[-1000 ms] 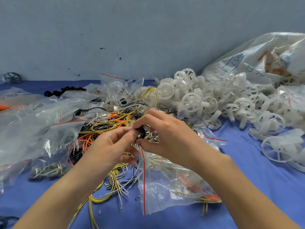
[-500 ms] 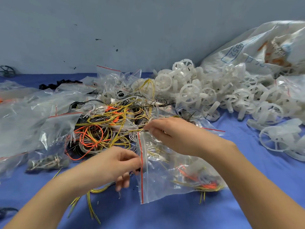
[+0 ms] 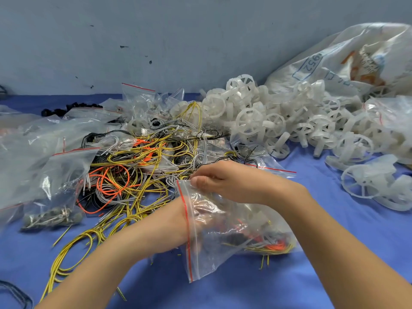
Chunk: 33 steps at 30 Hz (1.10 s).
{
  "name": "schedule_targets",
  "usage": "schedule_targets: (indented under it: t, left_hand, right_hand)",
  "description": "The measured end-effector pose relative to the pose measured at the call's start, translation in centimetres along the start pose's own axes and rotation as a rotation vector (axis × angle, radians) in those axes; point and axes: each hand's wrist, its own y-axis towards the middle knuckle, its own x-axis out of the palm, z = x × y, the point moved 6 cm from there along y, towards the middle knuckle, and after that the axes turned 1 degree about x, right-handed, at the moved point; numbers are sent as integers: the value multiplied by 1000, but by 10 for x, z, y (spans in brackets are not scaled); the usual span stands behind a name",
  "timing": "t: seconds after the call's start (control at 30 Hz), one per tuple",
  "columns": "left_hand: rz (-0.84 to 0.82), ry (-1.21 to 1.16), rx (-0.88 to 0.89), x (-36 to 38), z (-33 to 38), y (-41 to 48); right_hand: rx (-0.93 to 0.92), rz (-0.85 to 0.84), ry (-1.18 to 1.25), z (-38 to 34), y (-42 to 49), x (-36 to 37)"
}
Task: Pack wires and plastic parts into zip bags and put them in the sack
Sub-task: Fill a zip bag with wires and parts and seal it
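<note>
Wires [image 3: 138, 166] lie left of the zip bag [image 3: 223, 253] — plastic wheels [image 3: 256, 121] behind, sack [image 3: 334, 54] far right.

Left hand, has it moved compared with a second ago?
Yes. The left hand has left the wire pile, dropped toward the person and gone through the red-striped mouth into the zip bag, which the right hand pinches.

The lone head-worn camera looked forward and down from close range onto the wire pile [image 3: 142, 161], taking in the grey wall [image 3: 156, 30] behind that pile and the white sack [image 3: 356, 56] to its right.
</note>
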Motion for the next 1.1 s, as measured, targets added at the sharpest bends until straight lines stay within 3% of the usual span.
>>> schedule_targets:
  t: [0.2,0.4,0.57,0.7,0.83,0.93,1.1]
  left_hand:
    - [-79,-348,-21,-18,6,-14]
    - [8,-519,-26,-48,8,-25]
    - [107,-69,203,-53,21,-30]
    - [272,-162,251,-61,31,-30]
    - [635,-88,455,-106,62,-49]
    - [837,33,581,-133,88,-67]
    - [936,301,530,-137,99,-77]
  right_hand:
    - [-14,21,92,10,3,-4]
    - [-48,305,312,16,3,-36]
    - [-97,583,475,15,-10,-73]
    - [-136,758,504,6,-28,-99]
    - [-285,885,563,-20,-51,-123]
    - [-337,950,686,-25,-62,-134]
    - [-228,908,753,-19,-51,-106]
